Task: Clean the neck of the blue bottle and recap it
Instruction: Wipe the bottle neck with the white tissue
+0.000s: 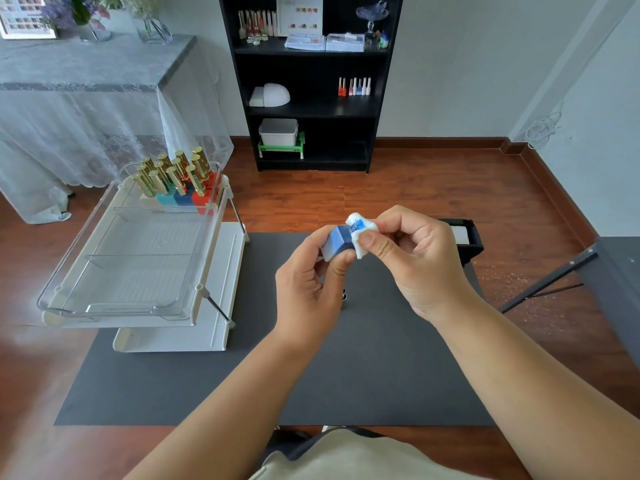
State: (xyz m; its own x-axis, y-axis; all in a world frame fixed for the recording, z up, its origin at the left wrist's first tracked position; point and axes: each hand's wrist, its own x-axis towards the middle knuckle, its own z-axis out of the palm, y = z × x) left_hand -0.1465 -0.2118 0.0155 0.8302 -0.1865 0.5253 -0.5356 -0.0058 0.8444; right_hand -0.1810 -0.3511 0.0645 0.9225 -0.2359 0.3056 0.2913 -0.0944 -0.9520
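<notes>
My left hand [311, 282] grips the square blue bottle [335, 241] by its body and holds it tilted above the dark mat [363, 375]. My right hand [412, 258] pinches a white cotton pad [360, 232] wrapped around the bottle's neck. The pad carries a blue stain where it touches the neck. The neck itself is mostly hidden by the pad. A small dark object [343, 296], possibly the cap with its brush, lies on the mat below my hands; it is too small to tell.
A clear tiered tray rack [114, 306] stands at the left with several gold-capped polish bottles [176, 178] at its far end. A black box [465, 237] sits at the mat's far right. A black shelf unit [311, 81] stands against the back wall.
</notes>
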